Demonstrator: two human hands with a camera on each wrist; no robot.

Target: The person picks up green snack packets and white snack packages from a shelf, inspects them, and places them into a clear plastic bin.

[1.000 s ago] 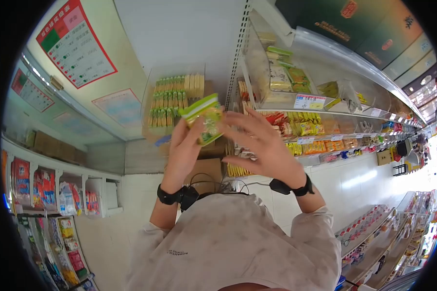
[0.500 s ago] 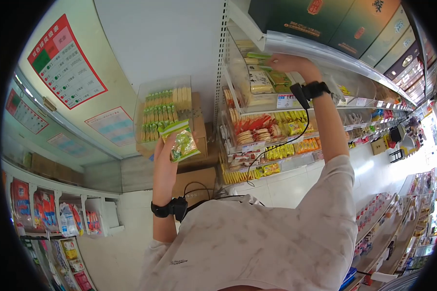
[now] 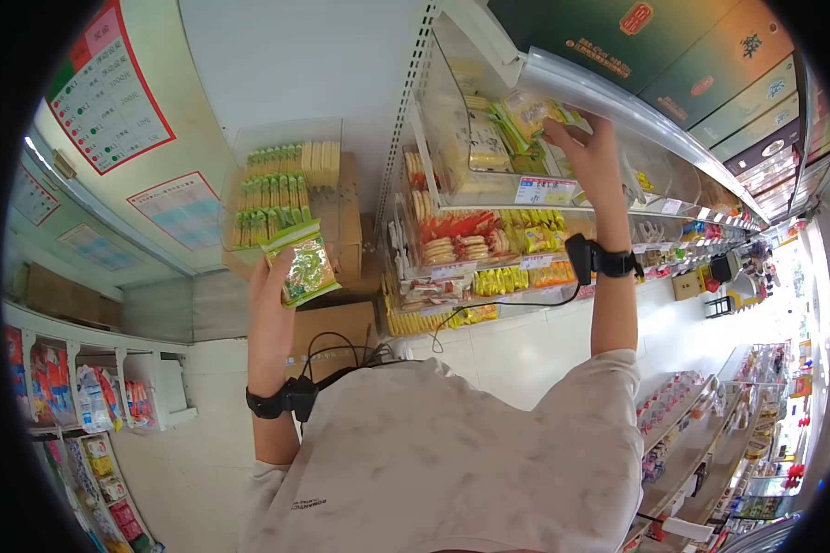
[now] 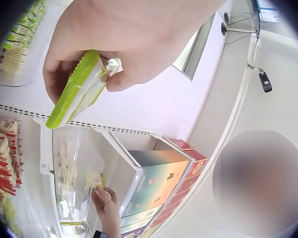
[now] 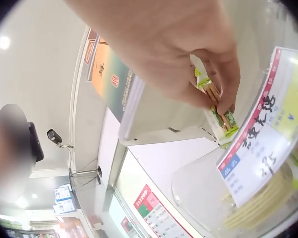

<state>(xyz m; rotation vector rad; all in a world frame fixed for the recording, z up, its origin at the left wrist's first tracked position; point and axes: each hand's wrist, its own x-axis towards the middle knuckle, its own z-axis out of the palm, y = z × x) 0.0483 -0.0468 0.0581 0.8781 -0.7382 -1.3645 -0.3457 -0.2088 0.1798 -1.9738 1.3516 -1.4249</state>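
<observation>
My left hand [image 3: 269,288] grips a small green-edged snack packet [image 3: 310,273] with a clear middle, held up in front of the shelves. In the left wrist view its crimped green edge [image 4: 72,91] sticks out between thumb and fingers. My right hand [image 3: 592,157] reaches into a clear bin on the upper shelf and pinches another packet [image 3: 531,114]. Up close in the right wrist view, thin brown sticks show through this packet [image 5: 227,123]. Below it a handwritten price tag [image 5: 258,124] hangs on the bin's front.
A clear box of upright green packets [image 3: 272,198] stands on cardboard boxes at the left. Lower shelf bins hold red and yellow packets [image 3: 470,235]. Dark green gift boxes [image 3: 636,55] line the top shelf. A cable [image 3: 503,304] runs from my right wrist.
My right hand left the packet in my left hand, reached up to the upper shelf bin and now holds another packet there. My left hand keeps its packet, lower and further left in view.
</observation>
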